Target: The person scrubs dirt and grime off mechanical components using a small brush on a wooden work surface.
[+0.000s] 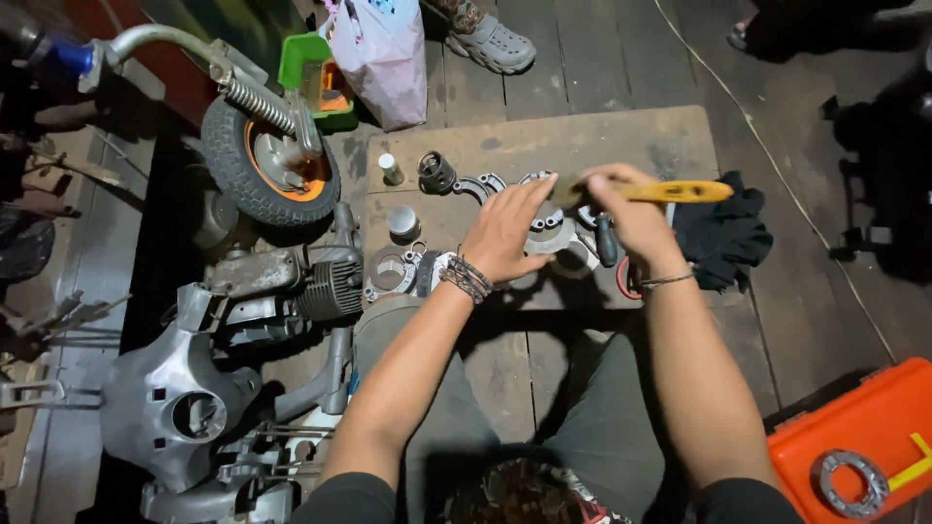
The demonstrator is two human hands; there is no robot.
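My left hand (507, 231), with dark bead bracelets on the wrist, rests flat with fingers spread on a round metal engine part (551, 233) lying on a board (670, 136). My right hand (629, 209) grips a yellow-handled brush (680, 191) just above that part, its handle pointing right. Around the part lie other metal engine pieces: a curved half-ring (482, 184), a small finned cylinder (437, 173) and a round cover (391, 270). A black-handled tool (606, 239) lies under my right hand.
A stripped small motorbike lies at left, with its wheel (267, 160), spring and engine (325, 286). A black rag (723, 238) sits right of the board, an orange case (864, 437) with a gasket at lower right. A plastic bag (383, 53) and a person's shoe (490, 41) are beyond.
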